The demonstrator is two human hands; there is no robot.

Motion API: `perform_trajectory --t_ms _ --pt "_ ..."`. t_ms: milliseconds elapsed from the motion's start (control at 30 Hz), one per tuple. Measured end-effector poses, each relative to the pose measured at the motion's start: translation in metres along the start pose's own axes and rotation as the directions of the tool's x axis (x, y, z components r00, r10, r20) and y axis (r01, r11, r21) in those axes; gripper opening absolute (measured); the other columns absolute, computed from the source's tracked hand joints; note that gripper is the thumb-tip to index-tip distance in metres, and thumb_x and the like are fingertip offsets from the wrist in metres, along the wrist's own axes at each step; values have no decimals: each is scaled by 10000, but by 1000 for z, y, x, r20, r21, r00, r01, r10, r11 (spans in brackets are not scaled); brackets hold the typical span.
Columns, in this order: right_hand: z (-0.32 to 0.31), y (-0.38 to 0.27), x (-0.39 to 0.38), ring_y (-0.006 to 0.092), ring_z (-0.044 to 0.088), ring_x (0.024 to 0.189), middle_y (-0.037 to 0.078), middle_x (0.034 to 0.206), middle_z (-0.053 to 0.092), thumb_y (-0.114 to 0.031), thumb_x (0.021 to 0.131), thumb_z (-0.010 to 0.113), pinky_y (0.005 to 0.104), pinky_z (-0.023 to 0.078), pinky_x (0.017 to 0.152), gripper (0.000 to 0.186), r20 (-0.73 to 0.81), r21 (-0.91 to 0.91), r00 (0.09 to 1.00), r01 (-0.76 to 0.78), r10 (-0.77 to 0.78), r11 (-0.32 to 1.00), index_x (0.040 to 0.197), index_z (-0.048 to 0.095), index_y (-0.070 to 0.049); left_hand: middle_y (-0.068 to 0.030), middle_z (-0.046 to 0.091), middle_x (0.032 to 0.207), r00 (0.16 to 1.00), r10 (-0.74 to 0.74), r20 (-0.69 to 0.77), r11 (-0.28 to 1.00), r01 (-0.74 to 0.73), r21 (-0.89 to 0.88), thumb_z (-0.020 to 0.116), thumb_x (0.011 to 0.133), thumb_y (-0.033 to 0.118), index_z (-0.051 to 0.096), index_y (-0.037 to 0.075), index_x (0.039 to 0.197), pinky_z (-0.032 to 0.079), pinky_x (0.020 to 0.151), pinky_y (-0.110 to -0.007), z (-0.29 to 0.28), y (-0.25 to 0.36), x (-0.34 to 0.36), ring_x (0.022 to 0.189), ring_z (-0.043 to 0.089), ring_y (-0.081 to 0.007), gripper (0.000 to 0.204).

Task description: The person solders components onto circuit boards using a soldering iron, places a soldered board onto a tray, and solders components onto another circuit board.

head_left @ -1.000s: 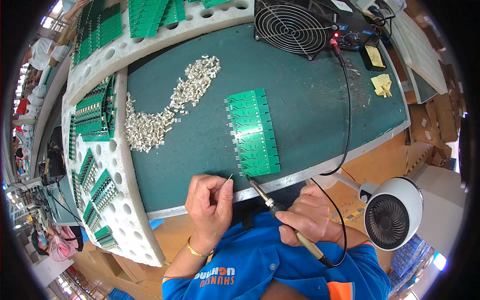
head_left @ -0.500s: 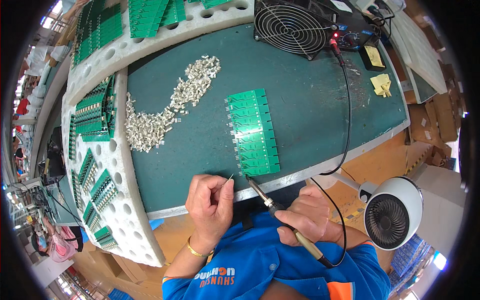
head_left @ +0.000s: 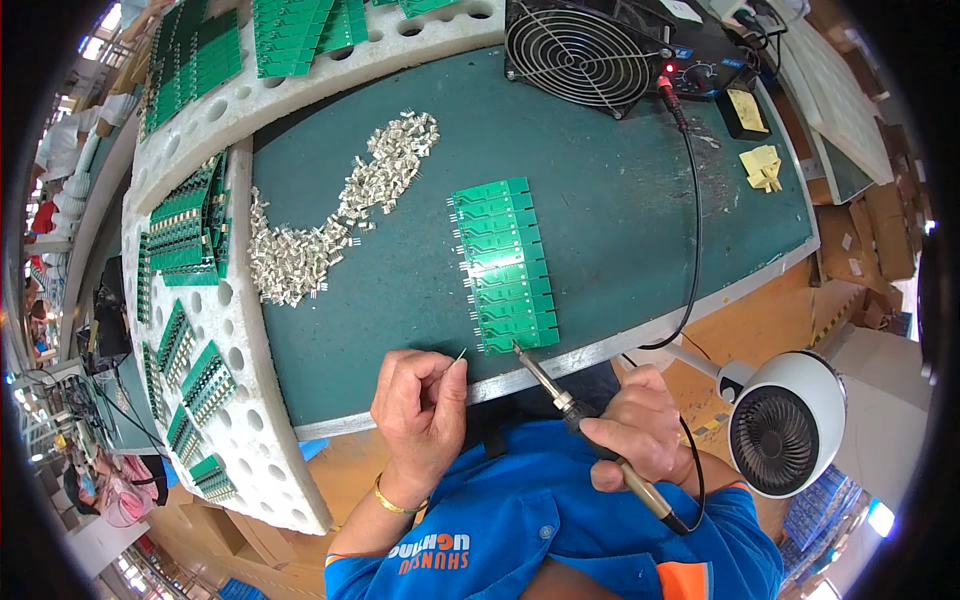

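Note:
A green circuit board panel [head_left: 507, 262], made of several strips, lies on the dark green tabletop in front of me. Small connectors with pins stick out along its left edge. My right hand [head_left: 638, 432] grips a soldering iron [head_left: 545, 382], whose tip is at the panel's near edge; whether it touches cannot be made out. Left of it, my left hand [head_left: 422, 410] pinches a thin piece of solder wire [head_left: 461, 354] between thumb and forefinger, just short of the panel's near left corner. Small white connectors [head_left: 296, 262] are heaped in a curved pile at the left.
White foam racks [head_left: 245, 375] holding green boards [head_left: 190, 225] border the table on the left and back. At the back right stand a black fan [head_left: 580, 60] and a soldering station [head_left: 700, 75]; its cable [head_left: 699, 230] loops down the right. A white fan [head_left: 785, 425] stands beyond the near edge.
My right hand and the soldering iron have moved to the right, the tip sliding from the panel's near left corner toward the middle of its near edge. My left hand stays put.

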State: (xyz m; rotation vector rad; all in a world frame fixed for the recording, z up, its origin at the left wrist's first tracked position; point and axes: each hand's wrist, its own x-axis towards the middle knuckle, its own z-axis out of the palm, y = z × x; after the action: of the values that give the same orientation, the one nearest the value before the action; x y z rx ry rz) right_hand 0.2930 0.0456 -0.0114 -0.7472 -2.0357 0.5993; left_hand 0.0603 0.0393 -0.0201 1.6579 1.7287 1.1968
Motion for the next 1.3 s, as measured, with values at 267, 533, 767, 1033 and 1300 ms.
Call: perform_trajectory --t_ms 267,533,767,1033,1300 --pt "4 20 24 203 504 579 11 659 484 -502 876 671 355 390 570 449 -34 -42 999 11 -12 999 1026 687 -80 -28 516 795 999 -43 1 998 43 -46 692 908 32 555 10 889 369 555 -213 -1 -4 0 639 450 -76 140" --pt "17 36 52 240 532 638 78 841 528 -115 661 861 367 445 543 422 -89 -149 993 -96 83 984 1031 659 -116 49 454 801 931 -341 127 876 364 -318 615 985 83 511 46 943 345 586 -191 -9 4 4 686 401 -29 119" --pt "26 46 64 293 567 757 104 946 521 -99 673 838 395 479 595 469 50 -247 996 -58 73 967 1085 621 -153 53 461 798 883 -432 184 784 469 -408 607 995 100 503 58 939 352 606 -194 -12 3 14 704 401 -28 126" --pt "31 45 68 280 577 753 110 958 509 -76 610 866 380 487 581 608 106 -332 989 -59 100 941 1131 558 -135 63 426 611 867 -476 148 809 498 -312 686 921 70 553 36 866 327 499 -219 -10 1 20 568 363 -25 148" --pt "34 41 63 289 585 742 128 993 501 -32 676 838 380 504 596 557 22 -222 974 -214 224 951 1155 568 -125 98 388 687 834 -494 247 780 551 -296 665 932 45 587 32 960 290 535 -194 -10 7 27 620 330 -8 84"
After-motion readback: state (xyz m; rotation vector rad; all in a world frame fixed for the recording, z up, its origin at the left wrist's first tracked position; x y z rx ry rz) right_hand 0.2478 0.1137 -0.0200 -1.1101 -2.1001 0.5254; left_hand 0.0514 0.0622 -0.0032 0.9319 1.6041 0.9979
